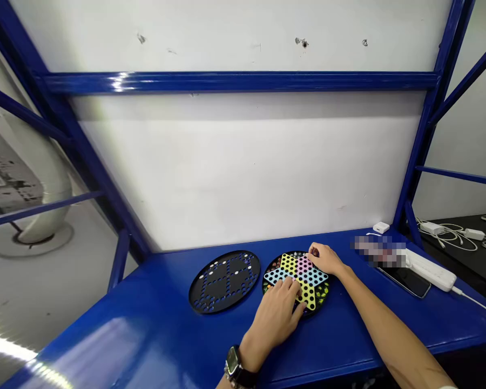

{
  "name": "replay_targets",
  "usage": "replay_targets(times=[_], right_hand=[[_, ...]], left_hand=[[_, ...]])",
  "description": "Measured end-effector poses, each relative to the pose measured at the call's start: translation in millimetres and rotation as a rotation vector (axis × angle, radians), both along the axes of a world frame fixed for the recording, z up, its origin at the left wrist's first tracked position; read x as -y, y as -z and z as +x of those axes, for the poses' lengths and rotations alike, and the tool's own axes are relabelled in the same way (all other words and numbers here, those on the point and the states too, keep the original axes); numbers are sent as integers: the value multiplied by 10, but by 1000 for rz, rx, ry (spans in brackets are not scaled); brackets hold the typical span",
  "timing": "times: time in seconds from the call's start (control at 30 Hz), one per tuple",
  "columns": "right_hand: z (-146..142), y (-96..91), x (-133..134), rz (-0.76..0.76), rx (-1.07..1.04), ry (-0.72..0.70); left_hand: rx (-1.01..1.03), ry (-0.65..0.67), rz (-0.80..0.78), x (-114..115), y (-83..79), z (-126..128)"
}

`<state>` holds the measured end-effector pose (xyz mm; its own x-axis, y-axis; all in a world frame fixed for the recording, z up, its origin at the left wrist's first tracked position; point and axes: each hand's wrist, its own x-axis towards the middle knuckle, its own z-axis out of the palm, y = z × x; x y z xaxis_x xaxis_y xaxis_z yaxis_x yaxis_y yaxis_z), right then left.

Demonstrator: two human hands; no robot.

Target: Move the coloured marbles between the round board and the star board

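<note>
A round black board with a colourful star pattern of holes (296,270) lies on the blue table (154,329). My left hand (277,316) rests on the board's near edge, fingers curled down onto it, a watch on the wrist. My right hand (326,259) sits at the board's far right edge with fingertips pinched together; what they hold is too small to make out. To the left lies a second round black perforated disc (224,281) with a few white pegs in it.
A phone (409,280) and a white power strip (429,270) lie at the right of the table, with a small white charger (381,227) behind. Blue frame posts rise at both sides. White chargers and cables (449,233) lie on a dark table beyond.
</note>
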<state>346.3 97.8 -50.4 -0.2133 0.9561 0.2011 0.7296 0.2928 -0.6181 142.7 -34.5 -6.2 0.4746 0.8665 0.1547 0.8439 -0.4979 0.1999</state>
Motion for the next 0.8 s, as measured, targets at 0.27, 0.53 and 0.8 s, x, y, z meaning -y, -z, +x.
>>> replay_targets(times=[0.27,0.53,0.8], right_hand=[[21,8,-9,4,11,0],[15,-25,7,-11,17,0],[7,23,-6,7,16,2]], left_hand=[[-133,-101,309,254,255,211],[-258,-155,436,252,370,258],[-234,-117,469,229,399,204]])
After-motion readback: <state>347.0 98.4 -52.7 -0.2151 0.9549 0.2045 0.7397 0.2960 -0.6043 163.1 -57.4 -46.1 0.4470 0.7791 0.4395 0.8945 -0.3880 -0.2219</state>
